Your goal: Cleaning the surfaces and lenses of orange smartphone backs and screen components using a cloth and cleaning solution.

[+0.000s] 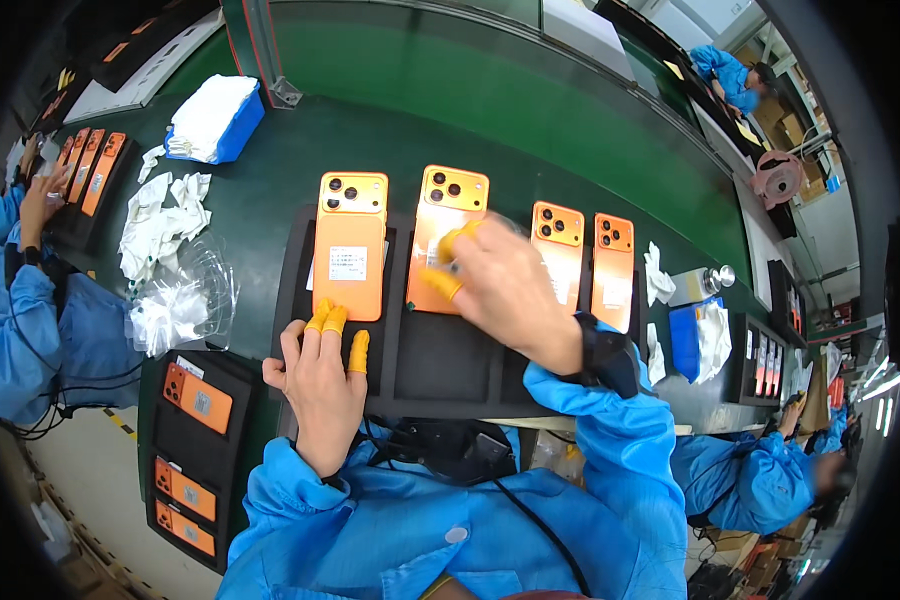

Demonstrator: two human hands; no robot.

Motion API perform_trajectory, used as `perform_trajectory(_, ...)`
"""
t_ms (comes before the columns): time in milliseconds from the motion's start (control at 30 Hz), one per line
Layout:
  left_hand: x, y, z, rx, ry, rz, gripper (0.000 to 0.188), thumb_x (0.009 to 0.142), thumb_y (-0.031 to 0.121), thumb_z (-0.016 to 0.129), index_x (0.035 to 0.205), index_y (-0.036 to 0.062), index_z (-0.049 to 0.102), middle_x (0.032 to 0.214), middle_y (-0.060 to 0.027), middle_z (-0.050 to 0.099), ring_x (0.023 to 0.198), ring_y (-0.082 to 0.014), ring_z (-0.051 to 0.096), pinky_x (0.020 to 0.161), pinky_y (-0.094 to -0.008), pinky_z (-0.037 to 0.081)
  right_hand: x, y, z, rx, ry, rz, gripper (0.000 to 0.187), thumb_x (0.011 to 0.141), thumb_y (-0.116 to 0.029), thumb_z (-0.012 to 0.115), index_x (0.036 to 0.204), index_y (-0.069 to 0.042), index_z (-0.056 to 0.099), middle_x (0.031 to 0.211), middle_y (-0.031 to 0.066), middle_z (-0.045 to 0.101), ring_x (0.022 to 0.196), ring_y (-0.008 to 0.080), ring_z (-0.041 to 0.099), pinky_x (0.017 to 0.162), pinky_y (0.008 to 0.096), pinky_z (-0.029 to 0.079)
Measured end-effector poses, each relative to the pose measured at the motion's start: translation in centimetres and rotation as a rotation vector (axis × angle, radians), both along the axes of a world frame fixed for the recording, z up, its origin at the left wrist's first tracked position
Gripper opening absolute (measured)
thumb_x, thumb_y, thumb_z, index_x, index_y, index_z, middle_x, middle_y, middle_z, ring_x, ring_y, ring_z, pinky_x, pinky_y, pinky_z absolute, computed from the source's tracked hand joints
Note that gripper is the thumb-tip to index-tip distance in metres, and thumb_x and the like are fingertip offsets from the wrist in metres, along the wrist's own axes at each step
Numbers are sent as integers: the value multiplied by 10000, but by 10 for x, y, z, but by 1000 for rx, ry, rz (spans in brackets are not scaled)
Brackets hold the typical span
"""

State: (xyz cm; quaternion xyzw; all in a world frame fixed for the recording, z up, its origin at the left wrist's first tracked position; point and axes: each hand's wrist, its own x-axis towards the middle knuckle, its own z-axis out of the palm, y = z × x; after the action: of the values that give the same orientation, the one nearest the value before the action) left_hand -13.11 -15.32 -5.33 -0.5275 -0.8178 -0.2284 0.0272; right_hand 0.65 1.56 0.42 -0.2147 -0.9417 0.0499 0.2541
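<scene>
Several orange phones lie back side up in a row on a black foam tray [440,355]. My left hand [320,385], with yellow finger cots, rests its outstretched fingertips on the lower end of the leftmost phone [355,225], which bears a white label; the thumb stands apart. Over the second phone [450,187] is my right hand [510,290], also in yellow finger cots and partly smeared by motion. Its thumb and fingers are bent above that phone's back; whether anything is between them cannot be made out. Two more phones, a third [558,230] and a fourth [613,270], lie to the right.
White cloths fill a blue bin [240,130] at the back left, with crumpled cloths [155,225] and clear film [180,310] nearer. Another phone tray [175,440] sits at left. A bottle [695,287] and second blue bin [683,340] stand right. Co-workers sit on both sides.
</scene>
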Motion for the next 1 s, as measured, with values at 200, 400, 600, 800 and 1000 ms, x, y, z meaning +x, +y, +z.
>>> perform_trajectory(200,5,-3,3,53,25,-6,415,716,30,628,1127,20,571,1109,-80,546,1134,-283,413,793,-425,229,4,-11,-18,-162,-85,61,437,628,-234,792,922,-11,557,846,139,539,804,320,570,674,397,468)
perform_trajectory(400,20,9,9,97,10,-121,397,735,25,619,1129,53,578,1130,-68,558,1130,-280,419,820,-399,237,-3,-13,-43,-148,-95,41,412,624,-81,722,988,-17,539,907,144,562,909,308,556,732,376,470)
perform_trajectory(600,38,21,5,103,43,-229,304,761,135,674,1051,73,606,1088,-54,563,1129,-272,420,814,-417,228,-7,13,-40,-640,158,-51,172,792,-91,640,880,34,563,745,149,591,685,290,608,614,381,482)
perform_trajectory(800,53,36,6,0,63,-315,389,777,204,667,1135,73,590,1188,-50,555,1155,-255,401,823,-427,220,30,42,-25,-1342,436,-194,95,888,-100,584,935,-17,581,787,29,606,662,99,580,587,243,468)
perform_trajectory(1000,51,26,7,-97,76,-229,476,764,182,675,1208,69,548,1192,-67,545,1166,-271,389,845,-448,208,100,76,31,-482,1230,-323,88,886,-46,571,970,-17,570,796,30,583,655,82,540,586,198,436)
